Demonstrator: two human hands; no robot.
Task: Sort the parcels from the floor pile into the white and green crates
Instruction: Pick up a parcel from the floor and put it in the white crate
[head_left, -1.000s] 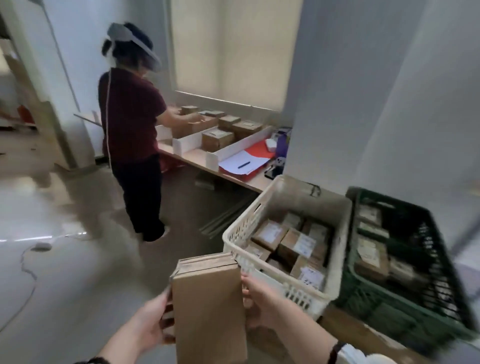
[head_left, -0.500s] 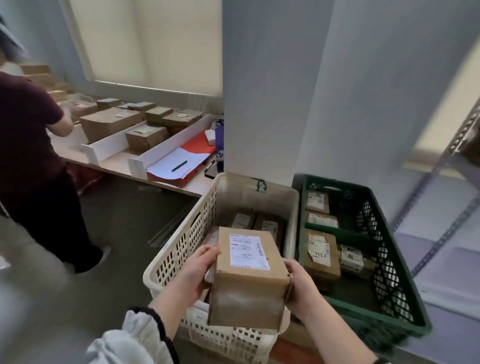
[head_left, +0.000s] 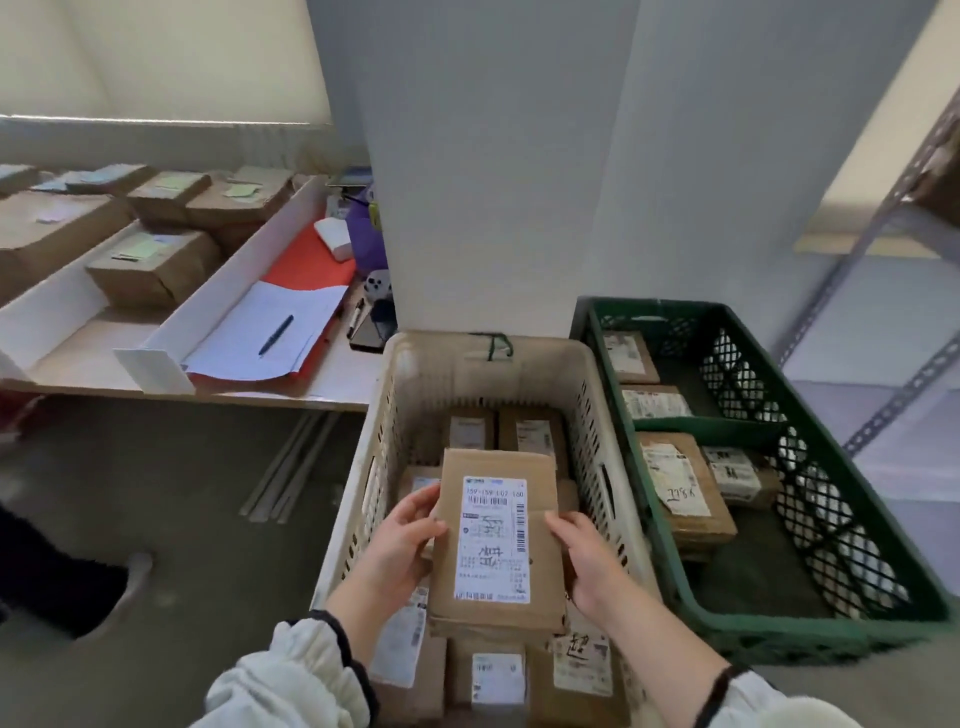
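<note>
Both hands hold one cardboard parcel (head_left: 498, 540), label up, over the white crate (head_left: 483, 364). Left hand (head_left: 402, 545) grips its 9 o'clock edge, right hand (head_left: 587, 561) its 3 o'clock edge. Green crate (head_left: 670, 431) just beside at 3 o'clock, with labelled parcels inside.

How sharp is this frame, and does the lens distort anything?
Head view: the held brown cardboard parcel is fairly sharp, barcode visible; cardboard boxes on the left table look soft; the grey metal shelf upright curves slightly from wide-angle distortion.
</note>
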